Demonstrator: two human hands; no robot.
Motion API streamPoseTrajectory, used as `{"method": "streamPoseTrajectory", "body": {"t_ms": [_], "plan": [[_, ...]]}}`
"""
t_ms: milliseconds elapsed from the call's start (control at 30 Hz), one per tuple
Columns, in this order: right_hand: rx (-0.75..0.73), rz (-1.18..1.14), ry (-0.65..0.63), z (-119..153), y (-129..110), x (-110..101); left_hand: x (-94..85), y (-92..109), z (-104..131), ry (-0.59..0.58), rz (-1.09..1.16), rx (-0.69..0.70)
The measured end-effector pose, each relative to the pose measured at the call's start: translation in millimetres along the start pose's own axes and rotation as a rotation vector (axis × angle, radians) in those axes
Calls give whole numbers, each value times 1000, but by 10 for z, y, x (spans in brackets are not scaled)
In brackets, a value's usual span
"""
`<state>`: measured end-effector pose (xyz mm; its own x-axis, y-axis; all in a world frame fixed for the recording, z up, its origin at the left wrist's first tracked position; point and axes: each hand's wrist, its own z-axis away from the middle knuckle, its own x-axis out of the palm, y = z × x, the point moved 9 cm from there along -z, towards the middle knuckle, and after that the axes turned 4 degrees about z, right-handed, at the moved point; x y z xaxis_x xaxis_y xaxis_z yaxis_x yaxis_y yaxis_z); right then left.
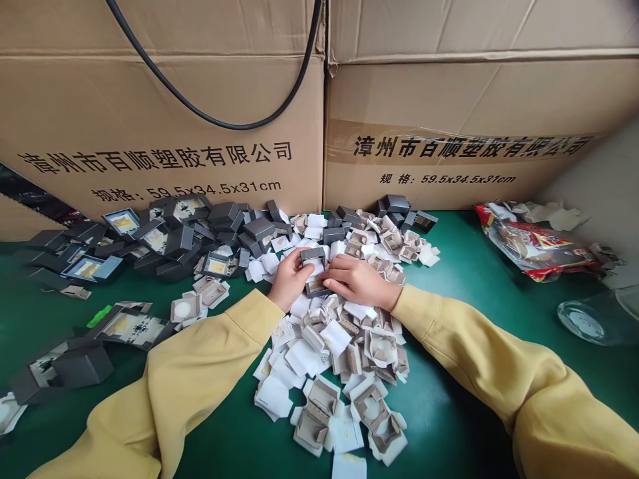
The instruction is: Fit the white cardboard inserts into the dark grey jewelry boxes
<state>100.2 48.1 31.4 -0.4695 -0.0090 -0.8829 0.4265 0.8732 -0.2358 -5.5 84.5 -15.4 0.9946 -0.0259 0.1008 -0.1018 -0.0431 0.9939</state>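
A small dark grey box (pixel 314 290), standing open with a white piece (pixel 317 267) inside, is held over the middle of the pile. My left hand (pixel 289 281) grips it from the left, thumb across its edge. From the other side, the curled fingers of my right hand (pixel 357 279) press on the box and reach its white insert; their exact hold is partly hidden. Under and in front of both hands lie many torn white-and-grey cardboard inserts (pixel 312 416). More dark grey boxes (pixel 180 243), several of them open, are heaped behind my left hand.
Two large cardboard cartons (pixel 200 100) form a wall at the back, with a black cable (pixel 234 125) hanging before them. On the green table (pixel 464 399), a red snack bag (pixel 539 246) and a clear glass (pixel 594 322) stand at right. Opened boxes (pixel 82 359) lie at left.
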Motion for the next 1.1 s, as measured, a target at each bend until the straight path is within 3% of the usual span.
{"method": "streamPoseTrajectory", "body": {"t_ms": [300, 867, 1100], "plan": [[-33, 34, -100, -29, -49, 73, 2, 16, 9, 13, -19, -16], [-45, 22, -106, -22, -32, 103, 8, 30, 11, 40, -17, -29], [-40, -75, -60, -5, -48, 45, -27, -39, -17, 70, 99, -90]]}}
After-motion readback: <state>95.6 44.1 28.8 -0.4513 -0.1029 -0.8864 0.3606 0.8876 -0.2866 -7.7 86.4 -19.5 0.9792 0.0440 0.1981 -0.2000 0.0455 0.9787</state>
